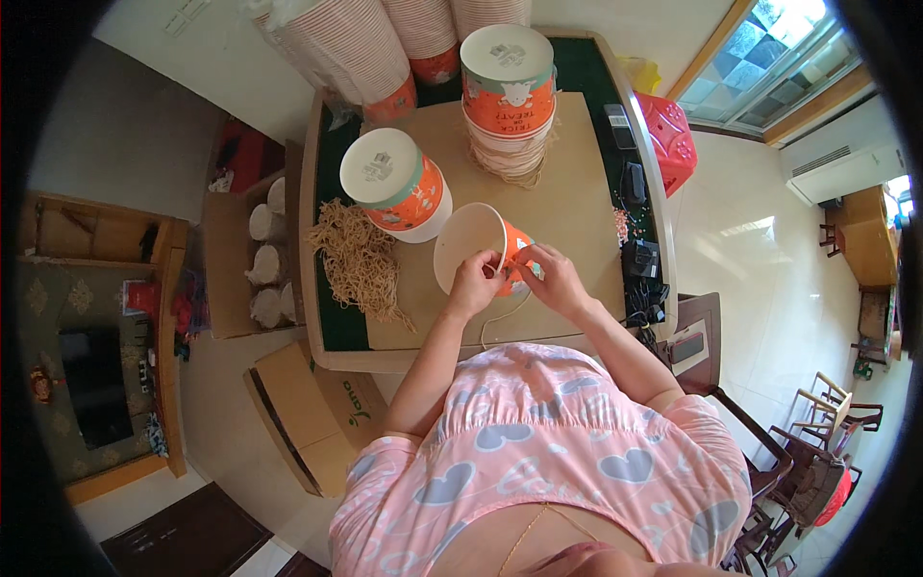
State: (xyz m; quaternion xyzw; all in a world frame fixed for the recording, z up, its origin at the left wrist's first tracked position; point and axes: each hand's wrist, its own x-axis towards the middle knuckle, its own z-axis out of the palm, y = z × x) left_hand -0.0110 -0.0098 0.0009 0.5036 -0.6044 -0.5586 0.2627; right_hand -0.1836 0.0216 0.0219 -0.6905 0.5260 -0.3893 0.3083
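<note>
An orange and white paper bucket (473,241) lies tilted on its side over the table, its white inside facing left. My left hand (475,281) grips its rim at the lower edge. My right hand (550,277) pinches a thin beige string (502,315) against the bucket's side; the string loops down toward the table edge. A pile of the same beige strings (361,260) lies to the left on the table.
Two stacks of upturned buckets stand on the table (577,192), one at the left (396,183), one at the back (508,82). Tall sleeves of cups (351,43) lean at the far edge. Cardboard boxes (308,413) sit on the floor left; a red stool (671,139) stands right.
</note>
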